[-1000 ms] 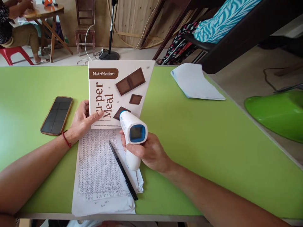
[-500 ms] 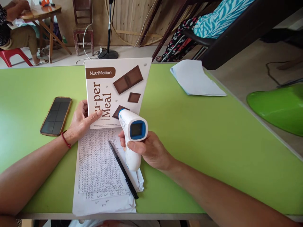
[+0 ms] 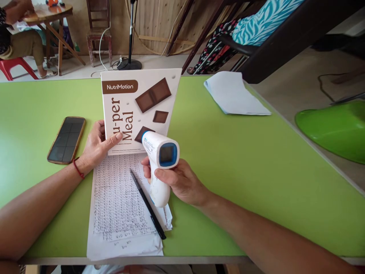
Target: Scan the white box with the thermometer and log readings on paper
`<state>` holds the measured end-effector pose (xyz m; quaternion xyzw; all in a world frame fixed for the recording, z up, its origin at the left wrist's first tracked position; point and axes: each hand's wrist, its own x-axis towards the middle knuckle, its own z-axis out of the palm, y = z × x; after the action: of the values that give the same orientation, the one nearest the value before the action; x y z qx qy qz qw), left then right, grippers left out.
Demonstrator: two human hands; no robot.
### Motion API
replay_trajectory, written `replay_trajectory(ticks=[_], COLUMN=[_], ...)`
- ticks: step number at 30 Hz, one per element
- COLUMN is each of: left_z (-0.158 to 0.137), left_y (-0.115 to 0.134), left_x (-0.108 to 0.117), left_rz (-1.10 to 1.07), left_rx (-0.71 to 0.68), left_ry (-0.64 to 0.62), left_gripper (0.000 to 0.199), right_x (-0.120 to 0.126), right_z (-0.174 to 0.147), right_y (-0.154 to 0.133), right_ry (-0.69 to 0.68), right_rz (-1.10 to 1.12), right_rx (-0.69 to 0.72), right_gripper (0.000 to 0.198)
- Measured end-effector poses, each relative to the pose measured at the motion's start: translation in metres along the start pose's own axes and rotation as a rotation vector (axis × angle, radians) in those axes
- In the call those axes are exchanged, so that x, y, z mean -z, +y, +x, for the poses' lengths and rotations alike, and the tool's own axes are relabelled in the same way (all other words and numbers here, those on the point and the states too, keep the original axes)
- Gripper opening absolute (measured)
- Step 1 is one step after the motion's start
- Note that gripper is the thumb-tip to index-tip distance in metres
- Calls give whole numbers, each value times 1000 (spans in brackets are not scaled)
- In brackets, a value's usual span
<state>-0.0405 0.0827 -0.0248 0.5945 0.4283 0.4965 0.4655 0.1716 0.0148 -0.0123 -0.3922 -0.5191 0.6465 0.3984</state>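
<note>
gripping the box [image 3: 142, 110] low, your left hand [image 3: 97, 147] may let it tip if your right hand [image 3: 186, 182], wrapped round the thermometer [image 3: 156, 161], bumps it.

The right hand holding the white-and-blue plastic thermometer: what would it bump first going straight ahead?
The thermometer would probably tap the white-and-brown cardboard box in the left hand first; depth is hard to judge.

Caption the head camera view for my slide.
Left hand holds a NutriMotion box while the right hand points an infrared thermometer at it above handwritten sheets.
</note>
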Motion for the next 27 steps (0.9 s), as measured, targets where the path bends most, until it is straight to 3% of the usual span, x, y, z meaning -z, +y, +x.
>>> replay_trajectory(ticks=[8,19,24,27], left_z=[2,-1,1,8], left_y=[1,3,5,3], left_x=[0,-1,0,4], left_rz=[-18,-10,-88,-149], left_rx=[-71,-45,-131,-180], left_ry=[-68,-21,18,59], left_gripper=[46,50,50,55], right_x=[-1,1,28,59], right_z=[1,-1,-1,0], right_y=[0,0,-20,-31], right_ry=[27,79,226,300], right_rz=[-51,-93,-397,-755], right_rx=[-27,34,160,203], right_gripper=[20,18,15,21])
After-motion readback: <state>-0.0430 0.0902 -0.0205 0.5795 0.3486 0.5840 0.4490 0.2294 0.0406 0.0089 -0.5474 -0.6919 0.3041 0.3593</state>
